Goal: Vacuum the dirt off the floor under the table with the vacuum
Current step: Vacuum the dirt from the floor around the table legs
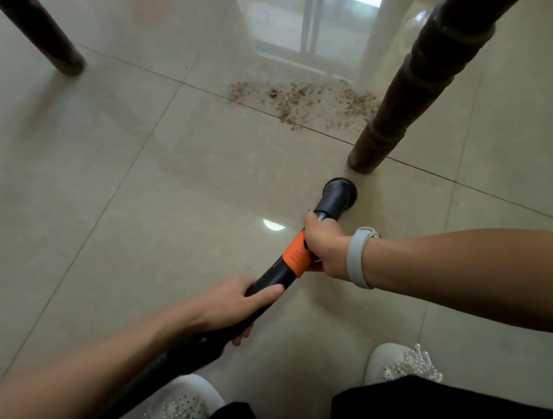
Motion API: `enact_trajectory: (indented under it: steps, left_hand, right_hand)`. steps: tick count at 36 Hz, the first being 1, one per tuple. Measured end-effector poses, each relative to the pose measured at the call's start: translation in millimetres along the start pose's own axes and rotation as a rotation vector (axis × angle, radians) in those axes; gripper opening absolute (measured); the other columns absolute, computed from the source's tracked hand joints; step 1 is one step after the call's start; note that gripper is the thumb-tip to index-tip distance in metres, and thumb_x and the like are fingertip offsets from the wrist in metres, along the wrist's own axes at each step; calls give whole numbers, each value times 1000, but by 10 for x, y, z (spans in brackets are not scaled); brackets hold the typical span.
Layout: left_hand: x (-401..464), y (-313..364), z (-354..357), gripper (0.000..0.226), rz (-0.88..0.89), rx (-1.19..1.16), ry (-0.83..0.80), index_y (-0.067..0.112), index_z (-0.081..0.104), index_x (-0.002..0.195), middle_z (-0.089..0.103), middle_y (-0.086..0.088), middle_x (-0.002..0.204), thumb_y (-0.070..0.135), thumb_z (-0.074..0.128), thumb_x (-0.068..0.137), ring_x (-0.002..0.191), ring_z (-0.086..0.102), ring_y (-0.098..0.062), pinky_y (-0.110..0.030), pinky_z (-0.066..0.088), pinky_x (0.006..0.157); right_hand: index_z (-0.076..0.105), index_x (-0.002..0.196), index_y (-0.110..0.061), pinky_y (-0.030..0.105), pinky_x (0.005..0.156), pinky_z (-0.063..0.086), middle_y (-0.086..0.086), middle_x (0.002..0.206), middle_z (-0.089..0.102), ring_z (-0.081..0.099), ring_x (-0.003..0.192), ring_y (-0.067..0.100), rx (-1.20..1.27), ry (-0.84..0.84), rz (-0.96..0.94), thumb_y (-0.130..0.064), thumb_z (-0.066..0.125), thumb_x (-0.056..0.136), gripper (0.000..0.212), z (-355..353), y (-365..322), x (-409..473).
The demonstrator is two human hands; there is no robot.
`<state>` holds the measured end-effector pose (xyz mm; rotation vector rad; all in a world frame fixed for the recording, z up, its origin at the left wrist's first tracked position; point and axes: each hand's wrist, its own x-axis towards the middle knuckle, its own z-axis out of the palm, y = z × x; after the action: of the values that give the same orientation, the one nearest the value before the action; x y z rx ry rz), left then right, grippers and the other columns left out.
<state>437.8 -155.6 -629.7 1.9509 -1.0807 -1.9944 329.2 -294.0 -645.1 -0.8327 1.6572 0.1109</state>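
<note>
Glossy beige tile floor (pixel 99 181), dirt (pixel 304 102) upper centre beside table leg (pixel 403 91), left hand (pixel 234 305) and right hand (pixel 324 245) both wrapped tight round vacuum wand (pixel 284 263), nozzle (pixel 340 193) mid-frame, short of the mess, risking a knock against that leg.

A glossy beige tiled floor (pixel 99 181) carries 2 dark table legs (pixel 403 98), upper left and right, brown dirt (pixel 304 99) upper centre, 2 white shoes (pixel 184 409) at bottom.
</note>
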Motion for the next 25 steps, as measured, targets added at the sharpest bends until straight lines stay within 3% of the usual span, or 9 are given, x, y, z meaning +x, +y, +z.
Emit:
enact_trajectory:
  steps: [3, 6, 8, 17, 20, 23, 25]
  left_hand:
    - [129, 65, -12, 41, 38, 0, 99, 15, 51, 94, 59, -3, 61, 55, 41, 94, 50, 57, -18, -22, 48, 51]
    - [261, 169, -97, 42, 38, 19, 194, 15, 50, 90, 60, -5, 60, 56, 41, 94, 46, 57, -18, -21, 47, 49]
    - [288, 198, -107, 43, 32, 8, 186, 14, 49, 90, 59, -6, 59, 57, 41, 94, 45, 56, -18, -21, 46, 48]
    - [35, -26, 79, 50, -6, -91, -88, 9, 49, 98, 59, -5, 61, 58, 39, 92, 48, 58, -17, -26, 51, 55]
    - [-37, -74, 133, 48, -2, -143, -64, 10, 50, 94, 60, -2, 62, 56, 37, 94, 53, 59, -20, -30, 53, 60]
    - [-31, -164, 117, 44, 30, -179, -9, 11, 47, 88, 59, -3, 59, 53, 35, 97, 48, 58, -23, -27, 50, 54]
    - [-83, -225, 128, 42, 20, -220, 16, 10, 45, 92, 57, -2, 54, 50, 33, 99, 44, 56, -24, -26, 47, 49]
  right_hand:
    - [46, 127, -8, 47, 81, 55, 13, 105, 51, 56, 98, 33, -5, 70, -79, -39, 33, 99, 43, 2, -142, 50]
    - [46, 123, -9, 43, 67, 53, 15, 119, 52, 55, 96, 32, 5, 32, -126, -34, 34, 100, 36, -36, -343, 50]
    - [44, 127, -9, 40, 64, 49, 16, 117, 50, 52, 94, 30, -17, 21, -125, -35, 34, 100, 38, -57, -388, 58]
    - [43, 128, -7, 38, 71, 50, 12, 106, 49, 51, 93, 27, -23, -61, -41, -34, 34, 101, 40, -39, 71, -61]
    - [45, 128, -5, 40, 74, 54, 13, 104, 52, 53, 92, 28, -10, -72, -11, -35, 35, 99, 43, 74, 207, -103]
    - [46, 127, -4, 45, 87, 53, 13, 104, 54, 56, 95, 30, -23, -81, -8, -36, 35, 98, 44, 226, 255, -129]
    - [47, 125, -4, 43, 75, 55, 13, 104, 54, 56, 93, 30, -36, -98, -14, -36, 35, 98, 43, 328, 277, -148]
